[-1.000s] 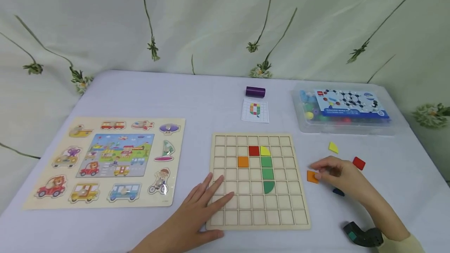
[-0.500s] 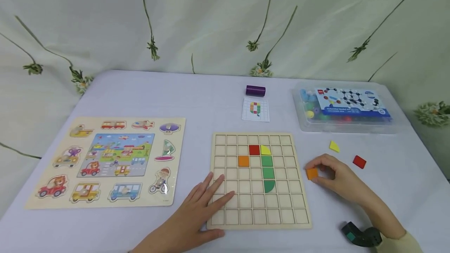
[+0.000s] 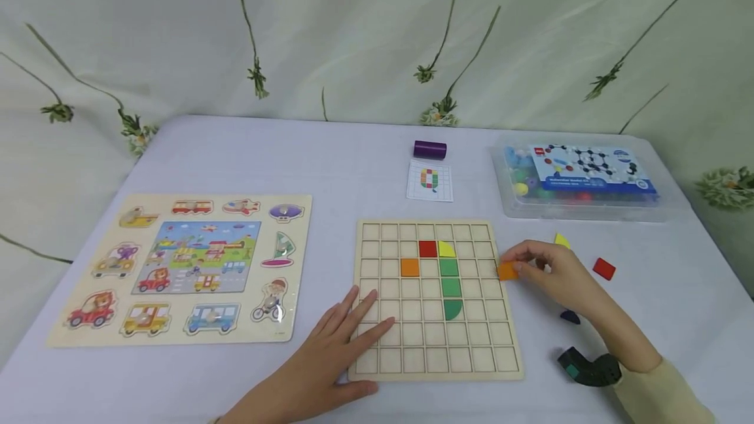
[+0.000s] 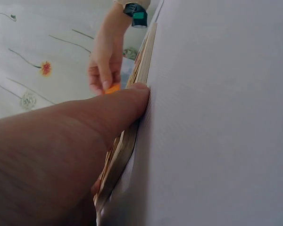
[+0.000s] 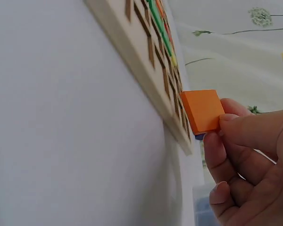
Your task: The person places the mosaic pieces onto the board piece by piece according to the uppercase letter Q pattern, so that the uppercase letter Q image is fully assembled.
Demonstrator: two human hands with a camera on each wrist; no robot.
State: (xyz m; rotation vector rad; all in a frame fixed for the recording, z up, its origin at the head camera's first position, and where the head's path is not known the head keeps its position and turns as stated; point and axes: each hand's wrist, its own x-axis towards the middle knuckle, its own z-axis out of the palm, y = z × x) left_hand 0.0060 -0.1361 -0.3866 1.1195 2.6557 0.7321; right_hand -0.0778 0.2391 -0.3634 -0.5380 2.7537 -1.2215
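Observation:
My right hand (image 3: 544, 271) pinches an orange square tile (image 5: 202, 111) between thumb and fingertips, at the right edge of the wooden grid board (image 3: 483, 360). In the head view the tile overlaps that edge. My left hand (image 3: 330, 352) lies with fingers spread over the board's lower left corner, its thumb along the near edge. Set in the board's cells are a red square (image 3: 428, 249), a yellow quarter-round (image 3: 446, 249), another orange square (image 3: 409, 267), two green squares (image 3: 450, 277) in a column and a green quarter-round (image 3: 453, 309) below them.
Right of the board lie a red tile (image 3: 603, 269), a yellow piece (image 3: 562, 239) partly behind the hand, and a dark blue piece (image 3: 569, 317). A pattern card (image 3: 429, 181), purple cylinder (image 3: 430, 150) and clear plastic box (image 3: 580, 209) stand behind. A picture puzzle (image 3: 177, 339) lies left.
My right hand has picked up the orange tile from the table and moved it left and away from me to the board's edge. The left hand stays in place.

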